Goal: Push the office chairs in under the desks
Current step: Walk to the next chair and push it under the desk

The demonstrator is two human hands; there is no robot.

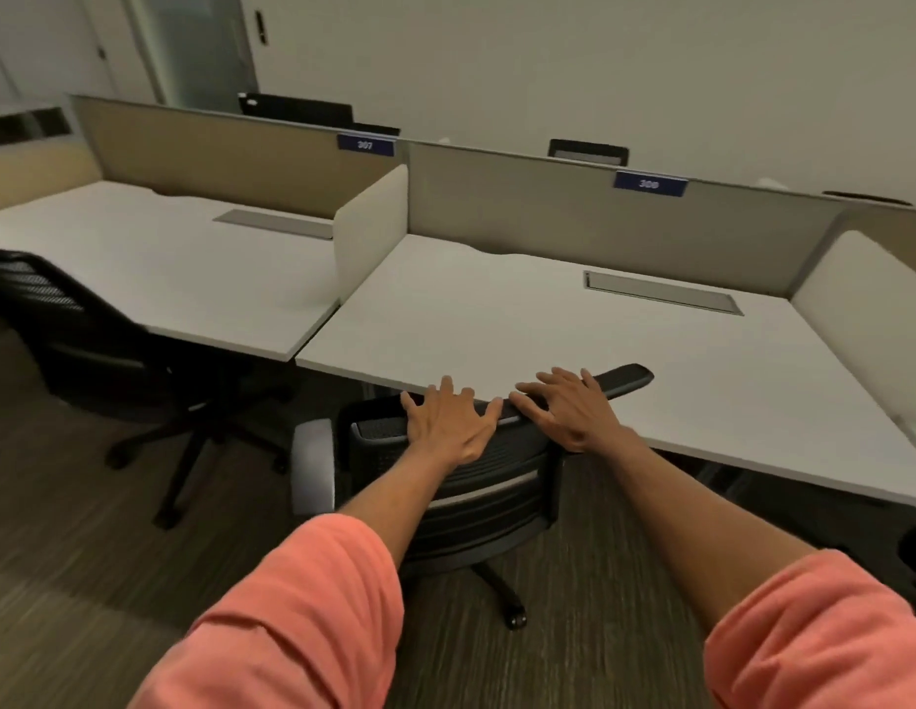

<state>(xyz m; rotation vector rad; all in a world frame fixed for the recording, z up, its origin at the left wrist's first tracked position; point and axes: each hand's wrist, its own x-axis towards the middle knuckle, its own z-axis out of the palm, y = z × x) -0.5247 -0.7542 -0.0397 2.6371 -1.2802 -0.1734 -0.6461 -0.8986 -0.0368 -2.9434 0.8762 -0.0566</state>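
A black mesh-backed office chair stands right in front of me, its seat under the white desk labelled 308. The top of its back reaches the desk's front edge. My left hand lies flat on the top of the chair back, fingers spread. My right hand rests flat on the same top rail further right, fingers also spread. A second black office chair stands at the left, partly under the neighbouring white desk labelled 307, turned at an angle.
Beige partition panels run behind both desks, and a short white divider stands between them. Another white side panel bounds the right desk. Chair tops and a monitor show beyond the partition. Striped dark carpet covers the floor.
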